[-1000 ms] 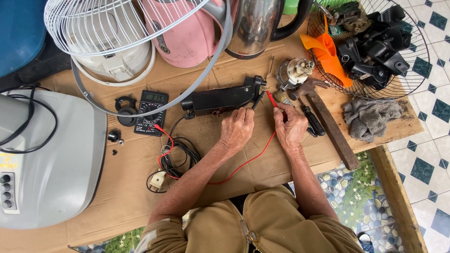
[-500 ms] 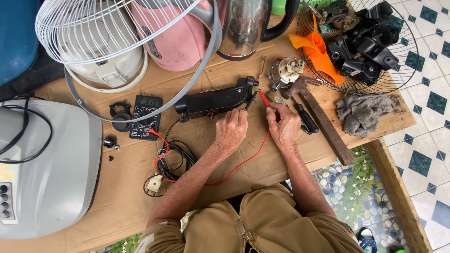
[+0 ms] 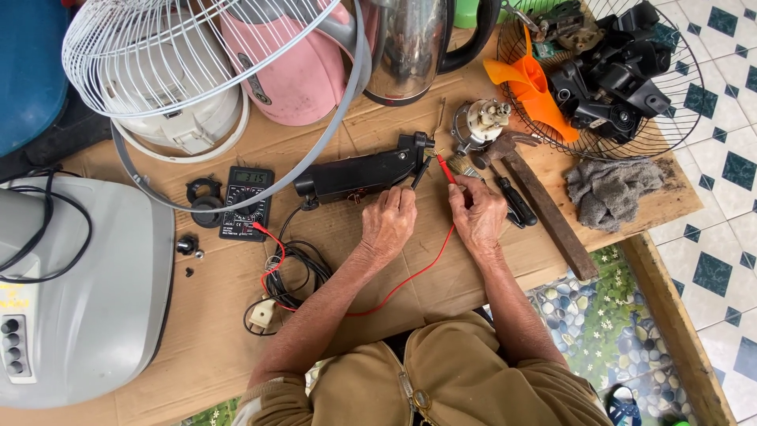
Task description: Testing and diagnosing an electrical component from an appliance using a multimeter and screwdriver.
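Observation:
My left hand [image 3: 388,223] holds a black test probe [image 3: 421,171] against the right end of a long black device [image 3: 359,175] lying on the cardboard. My right hand [image 3: 479,213] grips a red test probe [image 3: 446,169], its tip pointing at the same end. A red lead [image 3: 410,278] runs from it back to a black multimeter [image 3: 245,203] with a lit display, lying to the left of the device. A tangle of black cable with a white plug [image 3: 262,313] lies below the meter.
A hammer [image 3: 536,197] and a black-handled screwdriver [image 3: 514,203] lie right of my right hand, beside a small motor [image 3: 482,122] and a grey rag [image 3: 605,192]. Behind stand a white fan grille [image 3: 189,55], a pink appliance [image 3: 296,75] and a steel kettle [image 3: 410,51]. A grey casing [image 3: 87,300] fills the left.
Both hands stay at the device's right end with the probes; only the camera view has shifted slightly.

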